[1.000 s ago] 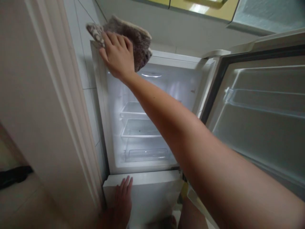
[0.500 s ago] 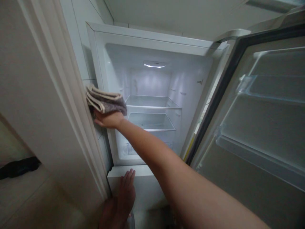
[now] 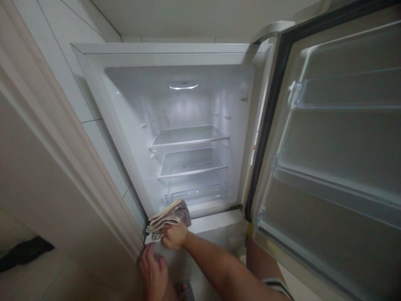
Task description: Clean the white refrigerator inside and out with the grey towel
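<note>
My right hand (image 3: 176, 236) grips a folded grey-brown cloth (image 3: 181, 210) with cream edges. The cloth lies at the lower left corner of the fridge (image 3: 166, 49), against its bottom front edge and the top of the lower white door (image 3: 216, 222). Just below it, my left hand (image 3: 154, 267) rests with its fingers stretched out along the left end of that lower door, holding nothing. Inside the lit fridge are two glass shelves, an upper one (image 3: 188, 134) and a lower one (image 3: 192, 162), with a clear drawer front (image 3: 199, 193) at the bottom.
The fridge door (image 3: 332, 142) stands wide to the right, with clear plastic racks (image 3: 338, 196) and a dark seal (image 3: 271, 100). A pale door frame (image 3: 59, 125) runs close along the left. A dark object (image 3: 26, 253) lies on the floor at the lower left.
My right hand has brought the cloth down from the fridge's left side to its lower left corner. My left hand sits slightly lower and further left, and the view has shifted.
</note>
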The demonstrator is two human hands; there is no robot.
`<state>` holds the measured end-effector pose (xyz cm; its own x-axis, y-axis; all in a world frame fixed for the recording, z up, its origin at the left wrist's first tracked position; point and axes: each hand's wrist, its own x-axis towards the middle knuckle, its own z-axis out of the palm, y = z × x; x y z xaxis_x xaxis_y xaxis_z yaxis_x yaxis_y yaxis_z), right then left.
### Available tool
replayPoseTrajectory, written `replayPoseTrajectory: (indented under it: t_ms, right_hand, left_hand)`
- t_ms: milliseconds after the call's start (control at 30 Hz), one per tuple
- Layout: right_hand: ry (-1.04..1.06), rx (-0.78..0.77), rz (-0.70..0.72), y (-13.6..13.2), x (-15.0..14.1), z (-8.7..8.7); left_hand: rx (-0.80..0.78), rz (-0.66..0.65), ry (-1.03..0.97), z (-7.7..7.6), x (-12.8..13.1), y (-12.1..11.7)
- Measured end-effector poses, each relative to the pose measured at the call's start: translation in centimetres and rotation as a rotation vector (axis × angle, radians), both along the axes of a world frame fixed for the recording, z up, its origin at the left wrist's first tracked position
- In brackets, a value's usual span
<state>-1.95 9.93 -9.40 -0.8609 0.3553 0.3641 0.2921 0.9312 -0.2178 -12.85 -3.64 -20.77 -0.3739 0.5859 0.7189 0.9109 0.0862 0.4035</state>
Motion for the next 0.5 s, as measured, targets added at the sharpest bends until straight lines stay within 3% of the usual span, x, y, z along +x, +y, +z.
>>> replayPoseTrajectory:
  t_ms: [167,333,500]
  right_hand:
    - [0.030,-0.099,-0.212,0.6,6.1,-2.2]
    - [0.068,-0.185,-0.506,0.8,12.5,-3.6]
    - [0.130,-0.240,-0.739,1.6,18.0,-3.3]
  left_hand:
    - [-0.121,-0.270,0.158,3.0,2.4,4.3]
    - [-0.285,-0.556,0.233,4.6,8.4,9.0]
    - [-0.448,-0.675,0.442,7.1,14.4,12.7]
